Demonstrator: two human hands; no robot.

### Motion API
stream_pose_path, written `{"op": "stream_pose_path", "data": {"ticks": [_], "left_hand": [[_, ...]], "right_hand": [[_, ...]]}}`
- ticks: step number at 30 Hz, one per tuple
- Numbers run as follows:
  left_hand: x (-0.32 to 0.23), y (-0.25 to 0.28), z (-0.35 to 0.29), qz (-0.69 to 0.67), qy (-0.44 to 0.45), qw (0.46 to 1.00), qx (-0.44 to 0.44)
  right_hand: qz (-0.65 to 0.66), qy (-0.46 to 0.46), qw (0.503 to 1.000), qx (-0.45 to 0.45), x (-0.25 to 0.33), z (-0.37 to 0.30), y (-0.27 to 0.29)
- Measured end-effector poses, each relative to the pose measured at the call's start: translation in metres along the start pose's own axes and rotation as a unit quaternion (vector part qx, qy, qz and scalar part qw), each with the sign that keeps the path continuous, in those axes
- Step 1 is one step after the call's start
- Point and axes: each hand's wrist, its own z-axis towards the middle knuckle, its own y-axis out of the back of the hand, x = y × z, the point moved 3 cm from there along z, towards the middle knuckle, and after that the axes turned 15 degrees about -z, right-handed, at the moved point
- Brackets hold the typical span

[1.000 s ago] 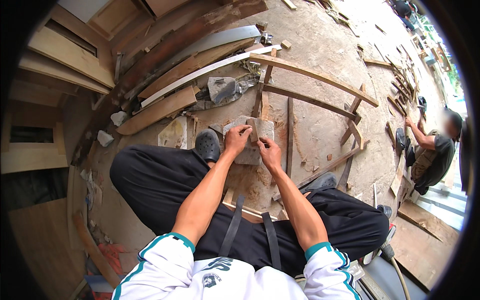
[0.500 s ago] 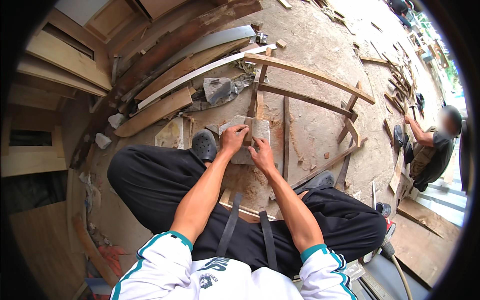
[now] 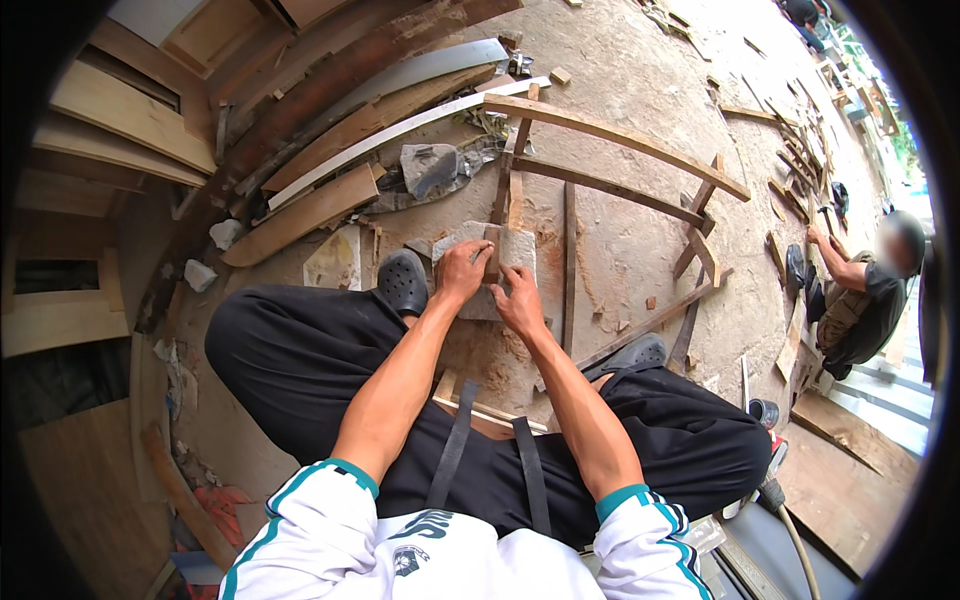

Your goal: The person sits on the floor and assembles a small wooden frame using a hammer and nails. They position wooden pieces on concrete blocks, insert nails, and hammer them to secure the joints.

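Observation:
A small brown wooden block (image 3: 493, 240) lies on a pale stone slab (image 3: 522, 250) on the ground between my feet. At the block's left side, my left hand (image 3: 462, 270) is closed in a pinch. Something small and dark shows at its fingertips, too small to name. My right hand (image 3: 519, 302) grips the block's near end, its fingers bent and the thumb toward the left hand. Just beyond the slab stands a wooden frame (image 3: 610, 130) of long bars and short crosspieces.
Planks (image 3: 310, 215) and rubble lie to the left beside a long rusty beam (image 3: 290, 115). A loose bar (image 3: 569, 260) lies right of the slab. Another person (image 3: 860, 290) works at the far right among wood scraps. A corded power tool (image 3: 772, 488) sits by my right knee.
My left fingers have shifted slightly at the block, and a small dark thing now shows at their tips. My right hand stays at the block's near end. The view has shifted slightly.

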Motion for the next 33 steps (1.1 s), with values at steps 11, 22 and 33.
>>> {"op": "stream_pose_path", "data": {"ticks": [11,22,33], "left_hand": [[0.000,-0.003,-0.006,-0.011,-0.101,0.995,-0.016],[0.000,-0.015,-0.014,0.023,-0.134,0.988,-0.069],[0.003,-0.031,-0.011,0.030,-0.038,0.995,-0.088]], "right_hand": [[0.020,-0.173,0.975,-0.140,-0.102,-0.029,0.031],[-0.075,-0.402,0.907,-0.102,-0.259,-0.095,0.061],[-0.058,-0.374,0.916,-0.135,-0.314,-0.158,0.205]]}}
